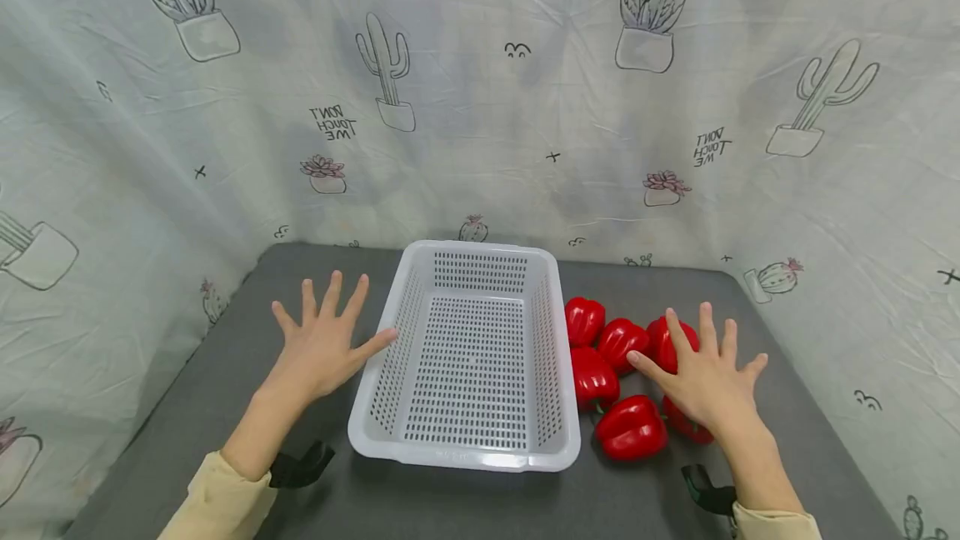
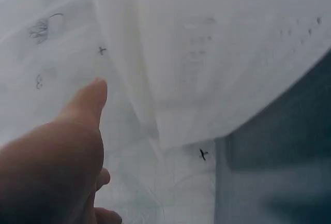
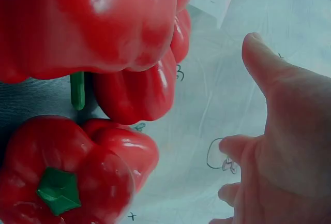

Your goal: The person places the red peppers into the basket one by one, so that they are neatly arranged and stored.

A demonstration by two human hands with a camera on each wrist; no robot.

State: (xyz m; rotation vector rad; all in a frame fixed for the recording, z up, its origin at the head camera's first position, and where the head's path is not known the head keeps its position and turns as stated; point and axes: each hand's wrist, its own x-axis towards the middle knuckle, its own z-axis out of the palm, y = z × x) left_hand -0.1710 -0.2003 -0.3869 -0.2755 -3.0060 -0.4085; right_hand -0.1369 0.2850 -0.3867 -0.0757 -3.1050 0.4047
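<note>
A white perforated plastic basket [image 1: 465, 455] stands in the middle of the grey table, with nothing in it. To its right lie several red bell peppers [image 1: 632, 428], grouped close together; the right wrist view shows a bell pepper [image 3: 103, 167] with a green stem. My left hand [image 1: 318, 348] is spread beside the basket's left side, its thumb overlapping the rim in the head view; contact cannot be told. Above the peppers, my right hand [image 1: 708, 382] has its fingers spread, partly covering two of them. Neither hand holds anything.
The grey table [image 1: 480, 507] has its back edge against a pale curtain [image 1: 480, 107] printed with potted cacti, which also hangs along both sides. Dark straps [image 1: 302, 467] circle the wrists at the cream sleeves.
</note>
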